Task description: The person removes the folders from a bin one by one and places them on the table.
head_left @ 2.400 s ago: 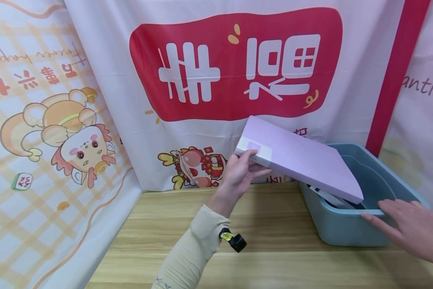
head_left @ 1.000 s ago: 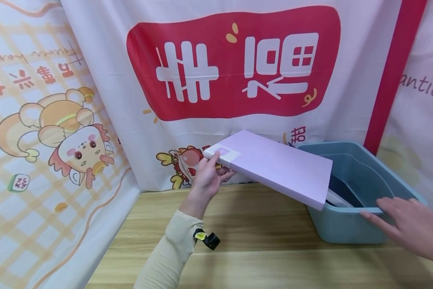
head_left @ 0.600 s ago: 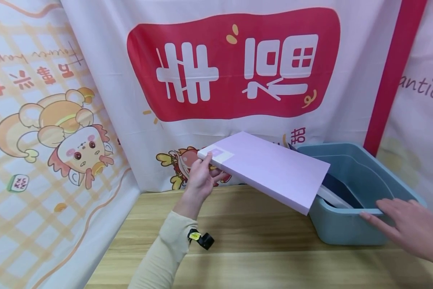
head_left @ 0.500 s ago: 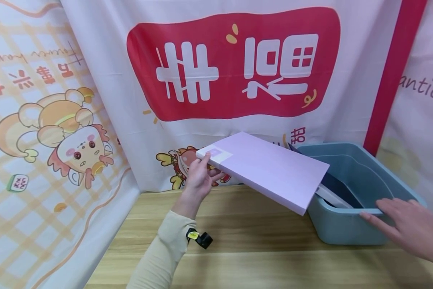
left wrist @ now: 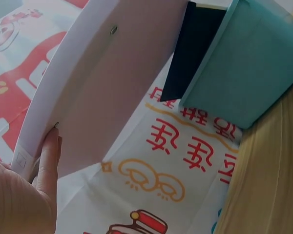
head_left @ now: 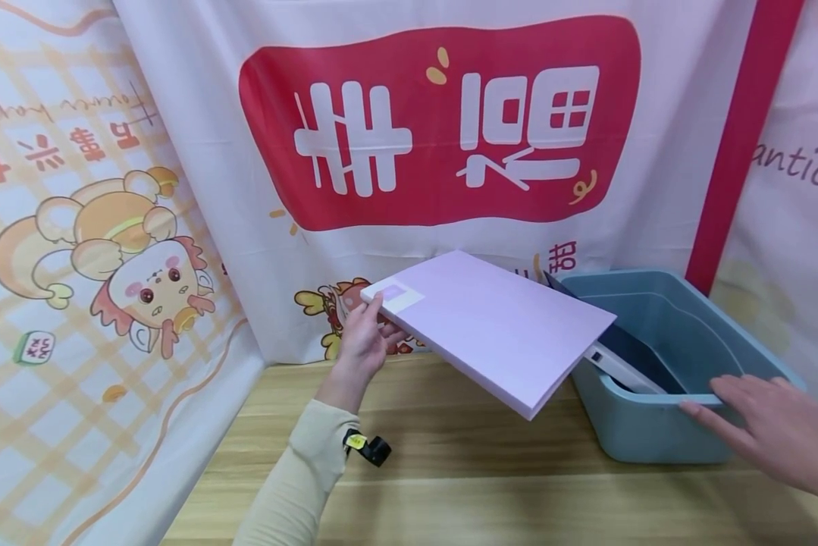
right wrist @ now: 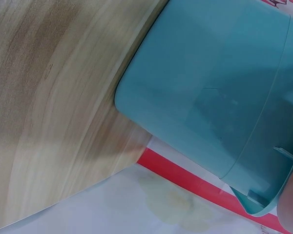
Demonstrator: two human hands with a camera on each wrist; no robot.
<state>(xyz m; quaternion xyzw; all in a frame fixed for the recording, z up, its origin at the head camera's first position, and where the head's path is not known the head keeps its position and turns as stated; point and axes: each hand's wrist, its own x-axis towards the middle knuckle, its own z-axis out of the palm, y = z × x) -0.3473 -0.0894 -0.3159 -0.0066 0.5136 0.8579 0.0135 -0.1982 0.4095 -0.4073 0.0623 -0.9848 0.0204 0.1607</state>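
Note:
My left hand point(head_left: 364, 337) pinches a lilac ring binder point(head_left: 497, 322) by the labelled end, its thumb on top and fingers beneath. Held tilted above the table, the binder has its far right corner beside the bin's left rim. The left wrist view shows its underside with metal rivets point(left wrist: 114, 29). My right hand point(head_left: 773, 428) holds the front rim of a blue-green plastic bin point(head_left: 661, 436), thumb outside and fingers over the edge. Inside the bin lean a dark flat folder point(head_left: 644, 353) and a white-edged item point(head_left: 623, 369). The binder partly covers them.
The bin stands on a wood-grain table point(head_left: 463, 470) at the right, near the back wall. Printed cloths hang behind and at both sides, with a red panel point(head_left: 443, 129) at the back. A small black camera point(head_left: 374, 450) is strapped to my left wrist.
My left hand has drawn the binder left and down, from over the bin to beside it. More of the bin's contents now shows. My right hand stays on the rim.

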